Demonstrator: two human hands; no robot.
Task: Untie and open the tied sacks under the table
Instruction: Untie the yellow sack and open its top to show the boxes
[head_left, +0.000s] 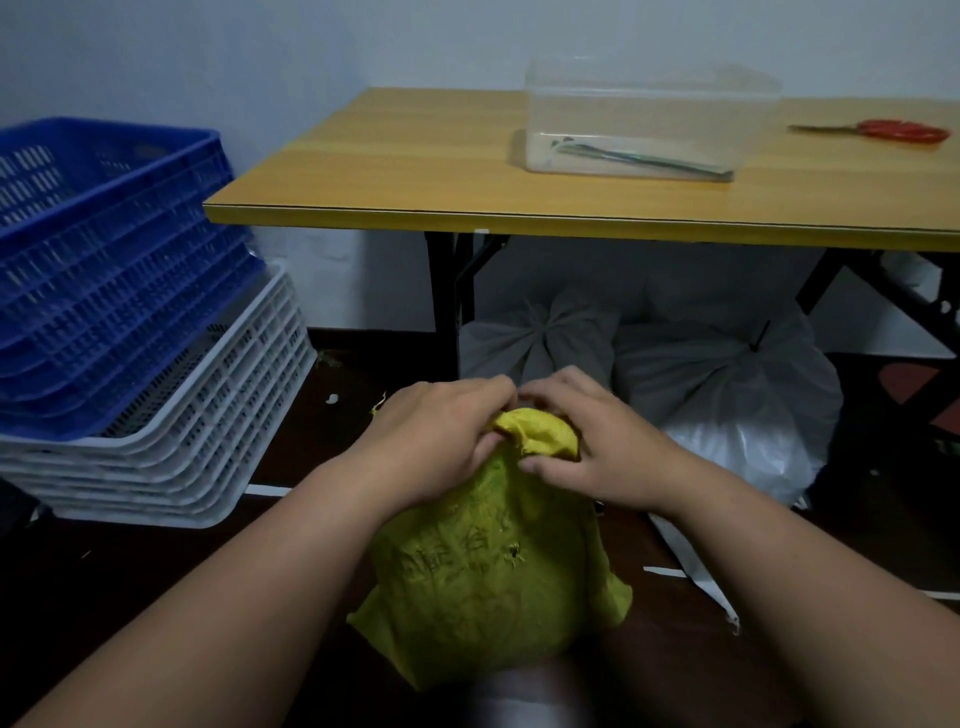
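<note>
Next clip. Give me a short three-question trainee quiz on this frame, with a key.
1. True or false: both hands grip the neck of the yellow sack.
2. Where do the red scissors lie? A) in the clear box B) on the table top C) on the floor
3. Fill in: under the table, two ____ sacks are tied shut.

Key: 1. True; left hand and right hand both hold it. 2. B. 3. White; one on the left, one on the right.
</note>
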